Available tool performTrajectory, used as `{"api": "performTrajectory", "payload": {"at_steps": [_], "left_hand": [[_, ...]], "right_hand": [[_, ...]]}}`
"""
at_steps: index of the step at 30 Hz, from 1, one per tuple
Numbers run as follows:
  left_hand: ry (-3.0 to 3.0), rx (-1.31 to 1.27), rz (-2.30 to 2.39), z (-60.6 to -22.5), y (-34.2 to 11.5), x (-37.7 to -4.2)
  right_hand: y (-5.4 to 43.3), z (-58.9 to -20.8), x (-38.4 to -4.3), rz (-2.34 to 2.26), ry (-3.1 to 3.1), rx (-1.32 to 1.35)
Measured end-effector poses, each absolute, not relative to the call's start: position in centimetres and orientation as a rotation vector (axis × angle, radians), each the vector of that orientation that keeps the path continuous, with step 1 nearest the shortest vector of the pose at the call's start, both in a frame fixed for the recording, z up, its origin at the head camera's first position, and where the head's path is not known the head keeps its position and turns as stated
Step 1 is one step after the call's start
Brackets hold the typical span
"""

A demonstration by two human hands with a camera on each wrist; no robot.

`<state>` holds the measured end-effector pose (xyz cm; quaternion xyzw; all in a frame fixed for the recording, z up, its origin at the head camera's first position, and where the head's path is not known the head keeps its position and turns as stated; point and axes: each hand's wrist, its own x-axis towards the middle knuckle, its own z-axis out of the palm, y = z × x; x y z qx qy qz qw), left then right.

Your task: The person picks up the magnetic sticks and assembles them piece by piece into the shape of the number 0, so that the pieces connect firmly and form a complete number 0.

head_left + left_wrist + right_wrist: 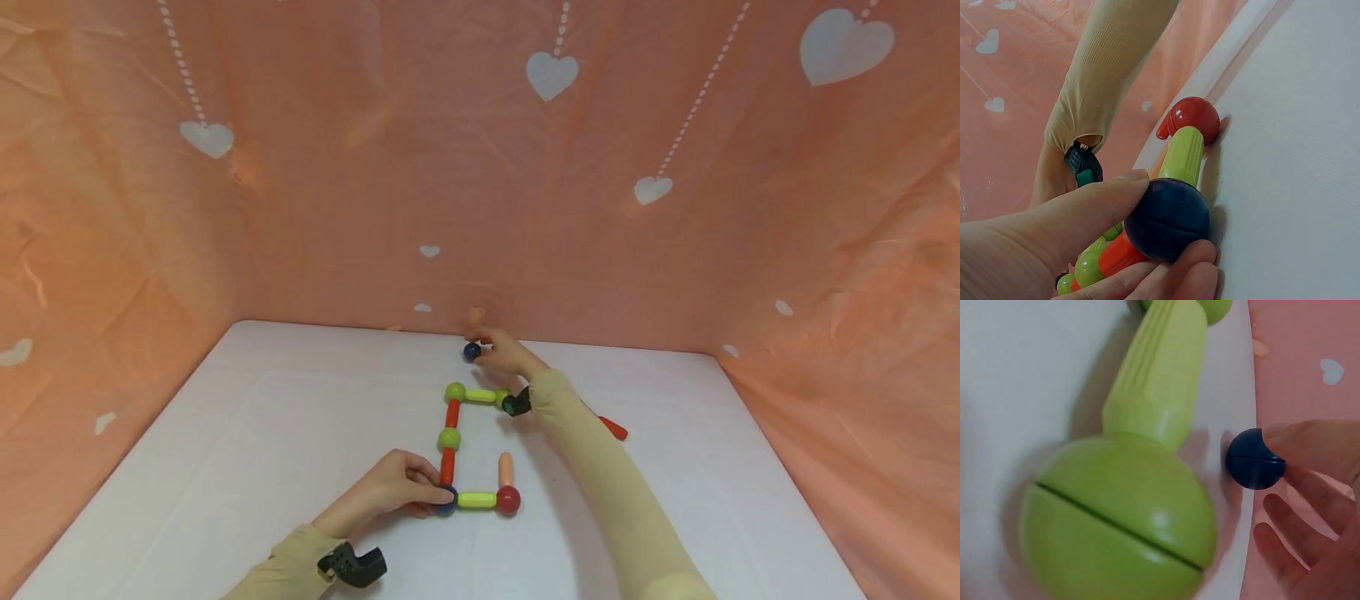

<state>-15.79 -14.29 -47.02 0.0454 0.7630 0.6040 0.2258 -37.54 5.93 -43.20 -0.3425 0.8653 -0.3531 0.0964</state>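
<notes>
My left hand (pixel 397 483) pinches a dark blue ball (pixel 1169 219) between thumb and fingers, at the near left corner of a shape built of rods and balls. From that ball a yellow-green rod (pixel 477 500) runs right to a red ball (pixel 508 500), which bears a peach rod (pixel 506 469). Red rods (pixel 452 414) and a green ball (pixel 449 439) form the left side, up to another green ball (pixel 455 392). Near the far table edge my right hand (pixel 506 353) holds a second dark blue ball (pixel 1255 464) with thumb and forefinger, its other fingers spread.
A yellow-green rod (pixel 481 396) at the far side ends in a green ball (pixel 503 398), beneath the right wrist. A red rod (pixel 613 428) lies right of the right forearm. The white table (pixel 300 400) is bounded by a peach curtain (pixel 480 167) with hearts.
</notes>
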Motion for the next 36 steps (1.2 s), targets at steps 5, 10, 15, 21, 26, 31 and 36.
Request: {"api": "performTrajectory", "payload": {"at_steps": [5, 10, 15, 21, 26, 31, 36], "left_hand": [[2.108, 0.114, 1.658, -47.0, -14.3, -15.8], [2.122, 0.115, 1.645, -47.0, -14.2, -15.7], [2.117, 0.114, 1.652, -47.0, -14.2, -15.8], [2.097, 0.14, 1.675, -47.0, -14.4, -15.7], [2.094, 0.142, 1.675, -47.1, -14.4, -15.6], [2.123, 0.139, 1.665, -47.0, -14.3, -15.6], [2.21, 0.118, 1.631, -46.9, -13.8, -15.5]], "right_hand": [[5.7, -43.4, -37.3, -1.042, 2.531, -0.948], [5.7, -43.7, -36.9, -1.001, 2.551, -0.868], [6.0, -43.8, -36.7, -1.009, 2.578, -0.813], [7.0, -43.0, -36.0, -1.178, 2.558, -0.84], [8.8, -42.0, -34.3, -1.339, 2.455, -0.913], [10.7, -41.3, -32.1, -1.38, 2.406, -0.901], [12.2, -42.1, -29.9, -1.369, 2.347, -0.814]]}}
